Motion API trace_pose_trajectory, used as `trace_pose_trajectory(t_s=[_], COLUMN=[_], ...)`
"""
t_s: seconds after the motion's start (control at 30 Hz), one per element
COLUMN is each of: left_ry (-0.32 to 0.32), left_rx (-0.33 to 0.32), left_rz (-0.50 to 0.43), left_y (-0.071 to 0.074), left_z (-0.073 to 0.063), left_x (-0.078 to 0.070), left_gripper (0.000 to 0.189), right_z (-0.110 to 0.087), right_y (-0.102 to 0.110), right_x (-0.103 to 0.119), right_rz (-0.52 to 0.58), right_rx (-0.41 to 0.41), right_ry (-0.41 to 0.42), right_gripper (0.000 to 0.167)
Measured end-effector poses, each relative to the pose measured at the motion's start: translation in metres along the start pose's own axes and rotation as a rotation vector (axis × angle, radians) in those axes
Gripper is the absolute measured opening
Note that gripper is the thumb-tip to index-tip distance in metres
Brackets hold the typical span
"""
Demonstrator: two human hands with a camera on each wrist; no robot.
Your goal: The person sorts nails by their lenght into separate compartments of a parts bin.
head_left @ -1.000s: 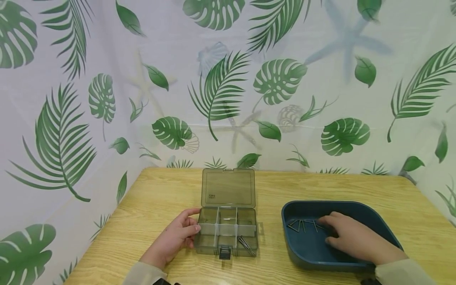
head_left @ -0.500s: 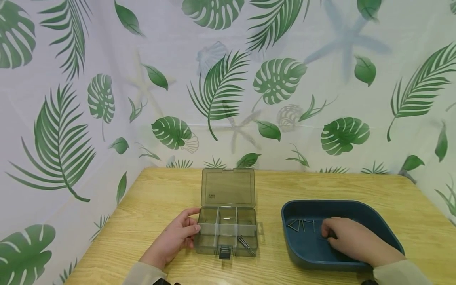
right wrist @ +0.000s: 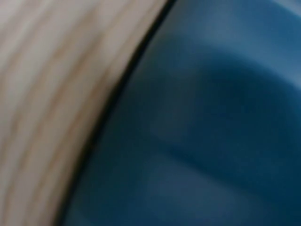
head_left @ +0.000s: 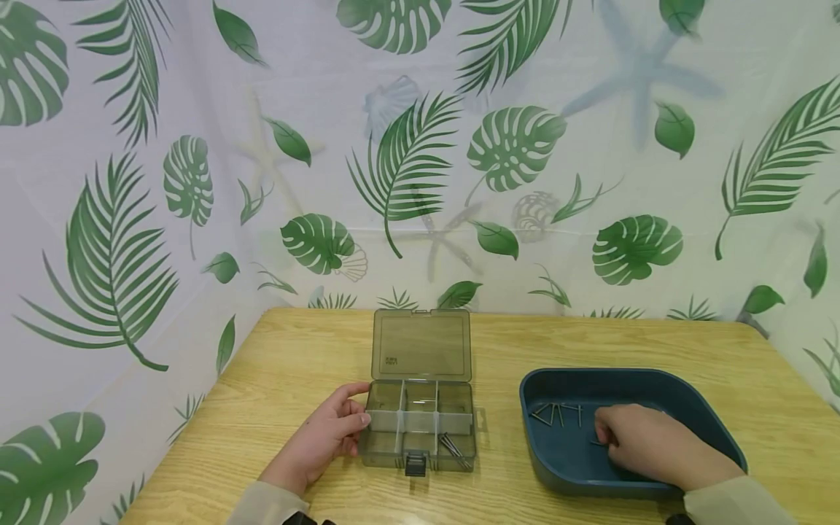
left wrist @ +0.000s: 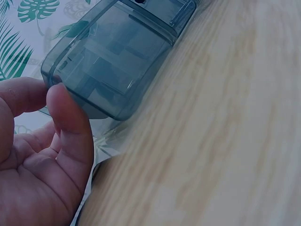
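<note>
A translucent grey compartment box (head_left: 418,421) stands on the table with its lid (head_left: 421,345) raised. My left hand (head_left: 328,437) grips its left side, index finger at the far corner and thumb on the wall; the left wrist view shows both fingertips on the box's edge. Several nails (head_left: 454,450) lie in the front right compartment. Inside the blue tray (head_left: 571,474), my right hand (head_left: 656,446) has its fingers curled down at the bottom and pinches a nail (head_left: 596,442), whose end pokes out left of the fingertips. Several more nails (head_left: 558,414) lie at the tray's left.
The wooden table (head_left: 315,350) carries box and tray side by side, a strip of wood between them. A white leaf-print cloth (head_left: 420,182) hangs behind and to the sides. The right wrist view holds only blurred tray wall and table.
My right hand has moved slightly right and toward me in the tray, away from the nails at the left, its fingers curling inward. The left hand and box stay put.
</note>
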State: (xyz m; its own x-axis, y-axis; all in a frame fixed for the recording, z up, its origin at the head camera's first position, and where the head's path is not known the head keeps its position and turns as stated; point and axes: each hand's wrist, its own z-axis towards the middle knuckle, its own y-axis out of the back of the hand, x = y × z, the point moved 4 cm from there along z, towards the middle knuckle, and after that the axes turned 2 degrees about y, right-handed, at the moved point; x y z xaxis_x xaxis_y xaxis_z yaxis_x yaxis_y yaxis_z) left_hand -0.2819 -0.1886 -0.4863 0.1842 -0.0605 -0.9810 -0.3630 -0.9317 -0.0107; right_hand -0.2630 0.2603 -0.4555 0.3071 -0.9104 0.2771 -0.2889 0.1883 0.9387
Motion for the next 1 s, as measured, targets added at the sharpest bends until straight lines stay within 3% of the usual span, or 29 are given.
trace_pose_trajectory(t_s=[0.47, 0.77, 1.0], left_ry=[0.016, 0.005, 0.004], left_rx=[-0.008, -0.003, -0.001], left_rz=[-0.006, 0.006, 0.009], left_y=[-0.002, -0.001, -0.001], left_z=[0.0, 0.0, 0.0], left_x=[-0.002, -0.001, 0.0], left_gripper=[0.061, 0.061, 0.061], right_z=[-0.005, -0.004, 0.009], right_y=[0.012, 0.032, 0.039], right_x=[0.008, 0.04, 0.07], right_rz=[0.1, 0.152, 0.134], right_rx=[-0.065, -0.103, -0.159], right_ry=[0.039, 0.1, 0.219], right_gripper=[0.019, 0.025, 0.033])
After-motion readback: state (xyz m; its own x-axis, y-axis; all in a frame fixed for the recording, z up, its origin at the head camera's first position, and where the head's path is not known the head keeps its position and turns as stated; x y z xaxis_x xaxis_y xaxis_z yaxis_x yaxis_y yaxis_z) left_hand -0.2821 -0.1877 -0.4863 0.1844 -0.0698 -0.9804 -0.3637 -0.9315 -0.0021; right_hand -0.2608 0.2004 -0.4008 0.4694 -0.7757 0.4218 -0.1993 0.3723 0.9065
